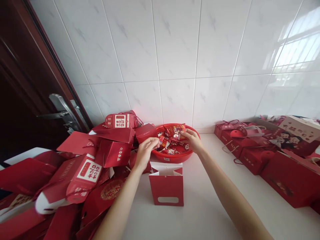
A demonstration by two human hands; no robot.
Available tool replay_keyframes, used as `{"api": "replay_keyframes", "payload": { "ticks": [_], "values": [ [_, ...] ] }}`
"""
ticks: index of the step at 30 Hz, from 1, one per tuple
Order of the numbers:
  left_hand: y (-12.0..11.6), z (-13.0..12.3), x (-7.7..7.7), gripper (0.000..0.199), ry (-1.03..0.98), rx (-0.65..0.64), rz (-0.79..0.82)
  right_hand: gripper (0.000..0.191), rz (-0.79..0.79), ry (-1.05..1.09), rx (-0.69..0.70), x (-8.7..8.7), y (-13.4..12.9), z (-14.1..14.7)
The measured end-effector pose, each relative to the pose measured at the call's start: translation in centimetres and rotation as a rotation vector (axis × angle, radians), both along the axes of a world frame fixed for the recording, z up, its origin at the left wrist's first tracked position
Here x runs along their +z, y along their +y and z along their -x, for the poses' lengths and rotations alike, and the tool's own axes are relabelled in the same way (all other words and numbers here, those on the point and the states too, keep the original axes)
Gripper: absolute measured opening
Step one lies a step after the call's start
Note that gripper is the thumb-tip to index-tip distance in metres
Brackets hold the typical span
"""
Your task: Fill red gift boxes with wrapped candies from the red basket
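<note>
A red basin [180, 157] full of wrapped sweets [172, 146] stands against the wall. Over its right side my right hand [193, 139] pinches a shiny red candy packet [177, 132]. My left hand [147, 150] is at the basin's left rim, its fingers closed on a small wrapped candy [161, 140]. In front of the basin an open red paper gift box [167, 189] stands upright on the white surface. Its top flaps are spread, and an oval window shows low on its front. What lies inside this box is hidden.
Red gift boxes [117, 151] lie in a loose heap on the left, near a dark door with a metal handle [62, 113]. More red boxes [252, 156] with cord handles stand along the right. A tiled wall [175, 60] rises behind.
</note>
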State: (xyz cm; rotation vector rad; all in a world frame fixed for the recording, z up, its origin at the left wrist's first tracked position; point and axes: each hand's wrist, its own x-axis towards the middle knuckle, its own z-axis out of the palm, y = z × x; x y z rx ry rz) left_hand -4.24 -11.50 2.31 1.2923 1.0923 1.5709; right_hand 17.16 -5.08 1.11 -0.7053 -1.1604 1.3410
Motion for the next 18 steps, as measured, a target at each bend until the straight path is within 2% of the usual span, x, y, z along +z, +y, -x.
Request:
{"api": "replay_keyframes", "payload": {
  "ticks": [3, 8, 13, 18],
  "values": [
    [2.6, -1.2, 1.2, 0.046, 0.145, -0.078, 0.005, 0.038, -0.046, 0.086, -0.031, -0.1, -0.9, 1.6],
    [5.7, -3.1, 0.8, 0.043, 0.236, -0.148, -0.082, 0.037, -0.019, 0.222, -0.044, -0.6, -0.7, 2.6],
    [6.6, -3.3, 0.5, 0.040, 0.149, -0.196, -0.080, 0.037, 0.092, 0.369, -0.049, -0.8, 0.0, 2.3],
    [7.1, -3.4, -0.4, 0.043, 0.078, -0.176, -0.033, 0.026, 0.186, 0.495, -0.059, -1.0, 0.5, 2.0]
  ]
}}
